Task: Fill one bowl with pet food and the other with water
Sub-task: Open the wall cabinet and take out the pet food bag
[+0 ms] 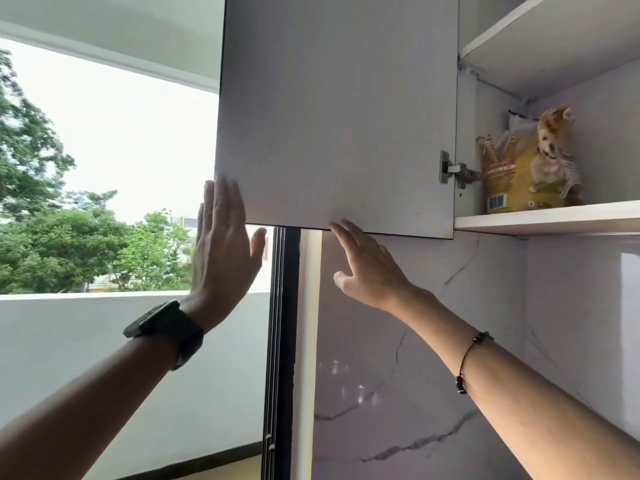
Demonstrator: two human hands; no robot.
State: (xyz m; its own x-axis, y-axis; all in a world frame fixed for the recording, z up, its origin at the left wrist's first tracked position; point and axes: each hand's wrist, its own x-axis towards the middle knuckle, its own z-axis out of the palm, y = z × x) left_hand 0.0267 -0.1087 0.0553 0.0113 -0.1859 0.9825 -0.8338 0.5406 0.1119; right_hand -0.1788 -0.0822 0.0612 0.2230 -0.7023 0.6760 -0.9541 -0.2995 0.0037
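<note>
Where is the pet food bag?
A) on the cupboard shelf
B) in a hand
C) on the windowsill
A: the bag stands on the shelf inside the open cupboard, while both the left hand and right hand are at the door.

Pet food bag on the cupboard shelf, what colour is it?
Mostly yellow pet food bag, with a dog picture, seen in the head view.

Hard daylight from window [110,140], sky blown out; forearms backlit, dark; glare spots on marble wall [346,382]; edges bowed.
</note>
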